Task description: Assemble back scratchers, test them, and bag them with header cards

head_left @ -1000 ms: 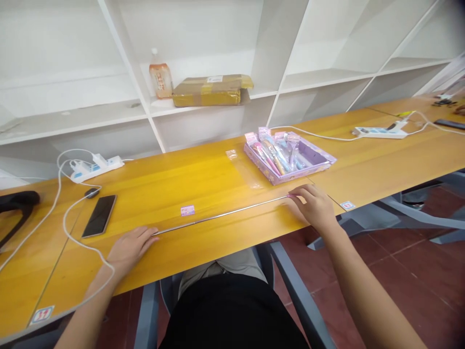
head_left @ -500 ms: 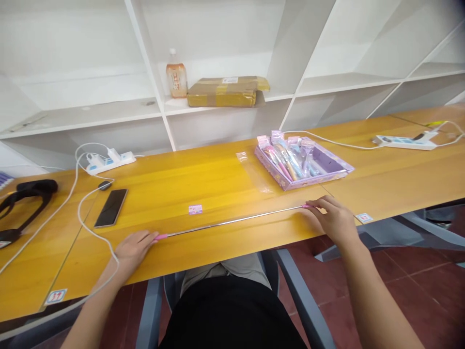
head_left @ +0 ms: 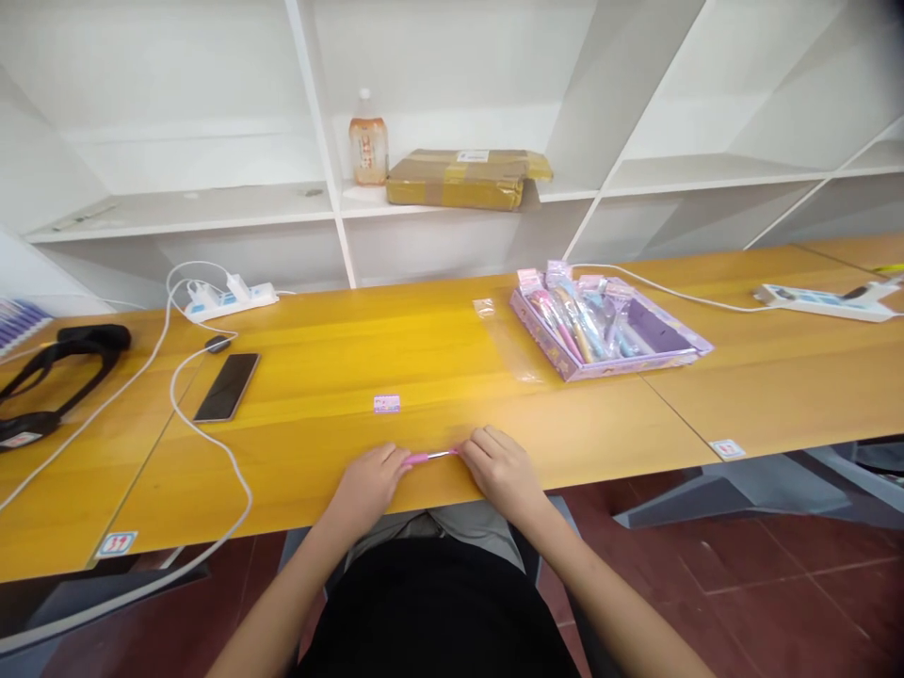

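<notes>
Low over the table's front edge, my left hand (head_left: 371,482) is closed on the pink handle end of a telescopic stick (head_left: 419,459). My right hand (head_left: 500,468) pinches the stick's other pink end. Only a short length of silver rod shows between the two hands. Just beyond them a small pink and purple card (head_left: 386,404) lies flat on the table (head_left: 317,377). Farther back on the right is a purple display box (head_left: 621,369) holding several plastic-wrapped sticks, with a clear plastic wrapper (head_left: 512,344) lying to its left.
To the left lie a phone (head_left: 227,387), a white cable (head_left: 240,461), a black strap (head_left: 99,350) and a power strip (head_left: 233,301). Another power strip (head_left: 826,301) is at the right. A bottle (head_left: 368,146) and a taped cardboard box (head_left: 459,184) stand on the shelf.
My hands have come together, the right moving left and the left moving right. The long silver rod between them has collapsed to a short piece. The view has shifted slightly.
</notes>
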### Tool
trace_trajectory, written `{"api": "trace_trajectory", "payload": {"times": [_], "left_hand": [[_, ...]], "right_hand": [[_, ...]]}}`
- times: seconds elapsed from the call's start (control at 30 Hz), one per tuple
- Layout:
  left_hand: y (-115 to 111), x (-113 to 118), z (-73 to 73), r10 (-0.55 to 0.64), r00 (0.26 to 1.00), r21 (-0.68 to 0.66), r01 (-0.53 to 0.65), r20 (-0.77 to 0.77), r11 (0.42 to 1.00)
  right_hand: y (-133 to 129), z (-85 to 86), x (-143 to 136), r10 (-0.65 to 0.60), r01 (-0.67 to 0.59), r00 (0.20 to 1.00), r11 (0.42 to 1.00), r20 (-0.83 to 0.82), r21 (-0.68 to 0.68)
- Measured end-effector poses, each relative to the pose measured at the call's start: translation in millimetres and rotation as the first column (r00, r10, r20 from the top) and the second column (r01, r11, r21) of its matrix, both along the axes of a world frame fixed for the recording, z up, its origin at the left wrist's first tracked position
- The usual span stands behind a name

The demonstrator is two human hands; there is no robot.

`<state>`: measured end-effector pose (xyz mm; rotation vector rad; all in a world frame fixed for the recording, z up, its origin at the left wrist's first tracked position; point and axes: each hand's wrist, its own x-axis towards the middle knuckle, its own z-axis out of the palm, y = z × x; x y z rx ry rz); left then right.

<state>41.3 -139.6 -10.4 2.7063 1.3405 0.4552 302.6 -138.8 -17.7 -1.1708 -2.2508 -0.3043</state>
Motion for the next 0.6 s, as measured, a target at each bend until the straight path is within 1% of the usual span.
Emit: {"api": "trace_trajectory", "payload": {"times": [0.1,0.27,0.37,0.47,0.53,0.6], "left_hand": [[-2.3,-5.6,-1.7,0.003,1.000,0.001,-0.003,0.020,1.000],[-4.2,-5.6,4.6,0.021,0.999,-0.065,-0.018,0.035,0.998],[-5.5,-6.1,7.4,0.002,0.998,-0.046,-0.005,-0.069,0.999],[-8.9,-9.0,12.8,-0.048,0.976,0.011,0.051,-0.214,0.999],[-11.9,-11.0,18.8,-0.074,0.964,0.034,0.085,-0.254,0.996],[-14.6,-12.3,24.7,-0.090,0.964,0.044,0.104,-0.251,0.994]], "right_hand": [[2.1,-5.7,2.5,-0.022,0.024,0.998,1.000,-0.060,0.019],[1.0,-9.5,-1.0,0.003,-0.001,0.992,1.000,-0.124,0.013],[-0.8,-8.1,-1.2,0.020,-0.017,0.993,0.999,-0.117,0.029],[-3.0,-4.5,0.7,0.067,-0.062,0.995,0.996,-0.071,0.072],[-4.6,-1.1,1.9,0.092,-0.088,0.994,0.992,-0.050,0.087],[-6.3,2.7,1.7,0.102,-0.099,0.994,0.991,-0.038,0.087]]}}
